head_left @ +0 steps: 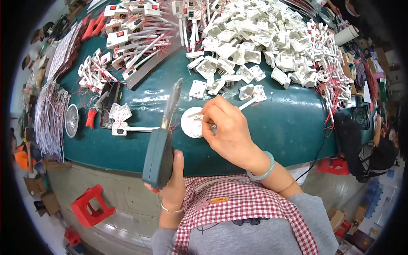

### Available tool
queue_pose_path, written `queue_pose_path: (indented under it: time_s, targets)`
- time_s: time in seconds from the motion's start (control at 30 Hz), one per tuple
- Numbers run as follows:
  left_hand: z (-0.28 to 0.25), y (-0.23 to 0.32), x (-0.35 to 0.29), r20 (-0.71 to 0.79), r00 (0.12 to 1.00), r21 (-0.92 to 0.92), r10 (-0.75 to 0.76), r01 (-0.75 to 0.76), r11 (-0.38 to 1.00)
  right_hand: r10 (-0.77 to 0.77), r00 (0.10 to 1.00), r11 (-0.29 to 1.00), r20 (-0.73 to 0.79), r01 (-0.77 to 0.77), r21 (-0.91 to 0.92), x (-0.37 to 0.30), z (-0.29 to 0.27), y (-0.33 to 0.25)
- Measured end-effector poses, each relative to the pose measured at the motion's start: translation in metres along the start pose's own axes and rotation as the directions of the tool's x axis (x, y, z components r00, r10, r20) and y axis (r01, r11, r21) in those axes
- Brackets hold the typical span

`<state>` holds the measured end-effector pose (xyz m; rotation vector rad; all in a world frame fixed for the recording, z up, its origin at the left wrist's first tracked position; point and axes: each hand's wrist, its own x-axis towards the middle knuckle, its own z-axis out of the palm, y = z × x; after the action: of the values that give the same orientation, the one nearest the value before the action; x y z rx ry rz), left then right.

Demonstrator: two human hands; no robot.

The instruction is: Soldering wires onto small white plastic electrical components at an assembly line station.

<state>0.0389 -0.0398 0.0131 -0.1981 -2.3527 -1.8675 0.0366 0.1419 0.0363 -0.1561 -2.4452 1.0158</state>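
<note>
Worn on the head, left of a side-by-side pair. Looks steeply down and ahead, upright and unmirrored, from close above the left hand (172, 187) and right hand (229, 127). Takes in the apron (250, 206) below, the green table (289, 136) beyond, and surrounding floor (131, 204), curving straight edges toward a dark rim.

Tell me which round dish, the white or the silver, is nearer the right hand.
The white round dish, its right side partly hidden behind the right hand; the silver round dish sits apart, near the green table's left edge.
</note>
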Motion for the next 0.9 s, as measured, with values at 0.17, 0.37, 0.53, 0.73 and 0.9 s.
queue_pose_path:
  time_s: [0.17, 0.37, 0.53, 0.73, 0.9]
  targets:
    - [-0.03, 0.003, -0.024, 0.059, 0.997, 0.091, -0.04, 0.035, 0.995, -0.014, 1.0, 1.0, -0.012, 0.013, -0.025, -0.001, 0.001, -0.002]
    - [-0.047, 0.006, -0.039, 0.002, 0.984, 0.079, -0.179, 0.178, 0.981, -0.021, 1.0, 0.998, 0.0, 0.021, -0.062, 0.0, 0.001, -0.005]
    - [-0.053, 0.016, -0.032, 0.148, 0.98, 0.129, -0.135, 0.116, 0.985, -0.019, 0.998, 0.996, 0.052, 0.024, -0.084, -0.002, -0.001, -0.006]
    - [-0.054, 0.02, -0.027, 0.199, 0.978, 0.144, -0.064, 0.036, 0.989, -0.016, 0.999, 0.998, 0.042, 0.019, -0.059, -0.003, 0.001, -0.004]
    - [-0.055, 0.024, -0.024, 0.219, 0.976, 0.177, -0.017, -0.022, 0.984, -0.005, 0.999, 0.999, 0.04, 0.007, -0.047, -0.004, 0.001, -0.005]
